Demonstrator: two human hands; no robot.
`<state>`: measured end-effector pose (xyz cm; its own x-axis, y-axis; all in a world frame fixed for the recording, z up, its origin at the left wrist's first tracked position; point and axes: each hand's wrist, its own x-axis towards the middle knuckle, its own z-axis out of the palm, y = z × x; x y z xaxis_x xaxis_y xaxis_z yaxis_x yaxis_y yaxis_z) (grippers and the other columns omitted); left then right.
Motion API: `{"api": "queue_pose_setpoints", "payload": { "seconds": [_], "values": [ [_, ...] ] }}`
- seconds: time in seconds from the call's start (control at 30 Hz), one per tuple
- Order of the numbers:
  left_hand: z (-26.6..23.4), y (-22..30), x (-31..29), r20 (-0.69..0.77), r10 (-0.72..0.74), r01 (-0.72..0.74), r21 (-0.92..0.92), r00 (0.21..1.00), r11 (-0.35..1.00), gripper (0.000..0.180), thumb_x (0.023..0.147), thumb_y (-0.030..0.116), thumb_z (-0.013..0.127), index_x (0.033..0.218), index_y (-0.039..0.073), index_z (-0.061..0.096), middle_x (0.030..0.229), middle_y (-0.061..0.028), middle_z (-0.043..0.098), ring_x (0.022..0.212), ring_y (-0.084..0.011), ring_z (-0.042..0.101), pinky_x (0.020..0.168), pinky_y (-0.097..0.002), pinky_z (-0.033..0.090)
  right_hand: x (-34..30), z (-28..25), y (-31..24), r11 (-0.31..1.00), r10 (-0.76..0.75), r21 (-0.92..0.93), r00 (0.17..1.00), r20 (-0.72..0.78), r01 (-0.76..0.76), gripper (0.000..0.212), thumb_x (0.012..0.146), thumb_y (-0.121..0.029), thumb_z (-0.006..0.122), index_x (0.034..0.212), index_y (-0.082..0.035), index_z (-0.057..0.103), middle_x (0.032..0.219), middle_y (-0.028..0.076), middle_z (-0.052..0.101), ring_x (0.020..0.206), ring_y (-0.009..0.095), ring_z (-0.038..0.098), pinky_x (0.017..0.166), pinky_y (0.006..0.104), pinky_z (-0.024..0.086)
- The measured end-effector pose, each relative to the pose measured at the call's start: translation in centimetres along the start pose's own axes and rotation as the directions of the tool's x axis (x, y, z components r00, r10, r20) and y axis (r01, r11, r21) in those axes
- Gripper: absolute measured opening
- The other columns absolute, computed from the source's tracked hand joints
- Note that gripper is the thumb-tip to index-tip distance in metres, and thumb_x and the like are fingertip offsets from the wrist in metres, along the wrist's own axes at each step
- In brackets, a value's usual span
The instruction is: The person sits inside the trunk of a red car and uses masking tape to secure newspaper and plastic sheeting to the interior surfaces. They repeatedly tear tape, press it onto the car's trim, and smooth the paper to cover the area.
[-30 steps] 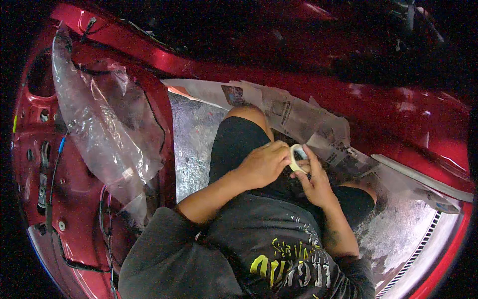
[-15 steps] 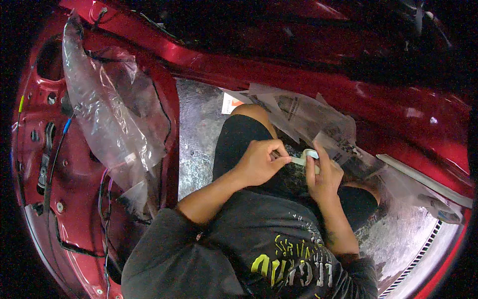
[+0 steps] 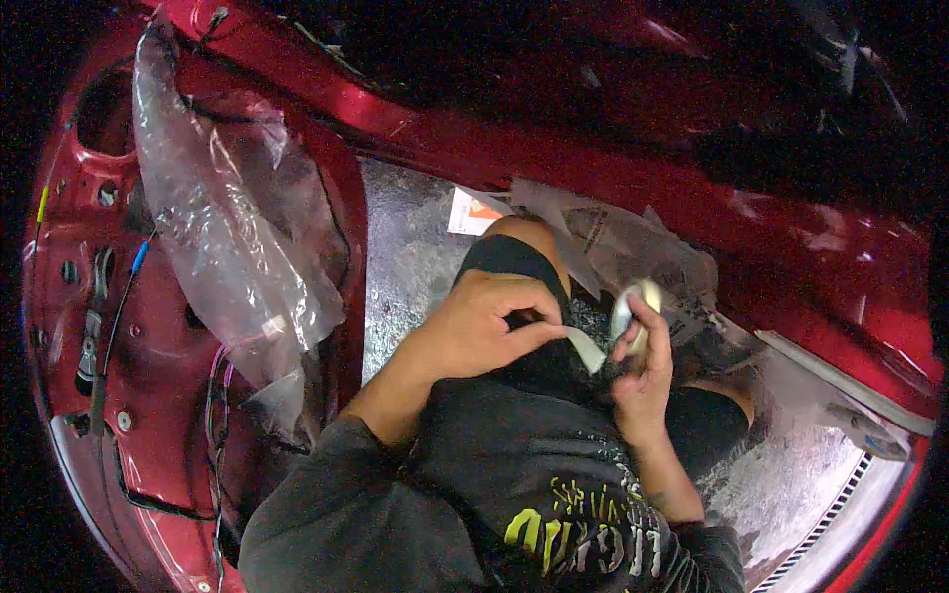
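Observation:
My left hand [image 3: 504, 321] pinches one end of a short strip of pale tape [image 3: 586, 349], which hangs between thumb and forefinger over my lap. A pale roll of tape [image 3: 647, 295], slightly blurred, sits in my right hand [image 3: 643, 371], the fingers curled around it. The strip's loose end hangs close to the right hand, and a gap shows between it and the roll. Both hands are above my dark shorts.
At the left stands a red car door panel [image 3: 163, 376] with clear plastic sheeting [image 3: 232, 217] hanging from it and exposed cables [image 3: 215, 425]. The red car sill [image 3: 593, 168] runs across the far side. Translucent plastic bags [image 3: 633, 242] and a white-orange card [image 3: 473, 211] lie on the grey floor [image 3: 400, 257].
The strip of tape has come apart from the roll. My left hand has shifted slightly left with the strip, and the right hand has tilted the roll.

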<state>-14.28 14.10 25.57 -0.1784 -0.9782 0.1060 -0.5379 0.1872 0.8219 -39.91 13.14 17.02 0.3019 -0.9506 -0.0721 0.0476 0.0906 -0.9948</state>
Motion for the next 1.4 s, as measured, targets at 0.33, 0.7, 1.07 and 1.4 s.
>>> {"api": "queue_pose_setpoints", "payload": {
  "seconds": [0.33,0.7,1.07,1.4],
  "values": [
    [-2.1,-15.3,0.8,-0.629,-0.614,0.190,-0.609,0.476,0.770,0.043,0.107,0.038,0.066,0.129,0.002,0.069,0.104,-0.0097,0.077,0.089,-0.0209,0.072,0.082,-0.0330,0.058,6.5,1.7,-4.0,0.673,-0.573,-0.625,0.814,-0.101,0.396,0.008,0.088,-0.008,0.084,0.094,-0.008,0.078,0.098,0.015,0.064,0.099,0.035,0.058,0.090,0.0405,0.048],
    [-2.5,-37.9,4.3,-0.259,-0.929,-0.277,-0.943,0.263,0.184,0.024,0.108,0.018,0.059,0.124,0.001,0.065,0.109,-0.0158,0.070,0.092,-0.0281,0.067,0.079,-0.0408,0.062,6.9,3.6,-3.2,0.742,-0.444,-0.575,0.895,-0.035,0.345,0.012,0.091,-0.012,0.085,0.096,-0.007,0.076,0.104,0.013,0.058,0.097,0.029,0.056,0.085,0.0371,0.046],
    [-2.3,-37.3,3.5,-0.185,-0.876,-0.441,-0.897,0.445,-0.035,0.021,0.099,0.012,0.064,0.118,0.005,0.069,0.097,-0.0079,0.068,0.085,-0.0177,0.060,0.080,-0.0253,0.049,7.2,4.2,-1.4,0.797,-0.377,-0.525,0.925,-0.050,0.297,0.009,0.091,-0.009,0.084,0.094,-0.007,0.077,0.101,0.014,0.060,0.095,0.030,0.058,0.084,0.0380,0.046],
    [-4.4,-34.9,4.7,-0.070,-0.945,-0.215,-0.977,0.318,0.000,0.097,0.096,0.072,0.049,0.172,0.015,0.026,0.177,-0.0186,0.026,0.162,-0.0404,0.024,0.130,-0.0627,0.020,6.7,3.1,0.9,0.807,-0.391,-0.490,0.920,-0.025,0.329,0.008,0.090,-0.008,0.085,0.092,-0.007,0.077,0.093,0.012,0.060,0.089,0.028,0.055,0.077,0.0377,0.044]
  ]
}}
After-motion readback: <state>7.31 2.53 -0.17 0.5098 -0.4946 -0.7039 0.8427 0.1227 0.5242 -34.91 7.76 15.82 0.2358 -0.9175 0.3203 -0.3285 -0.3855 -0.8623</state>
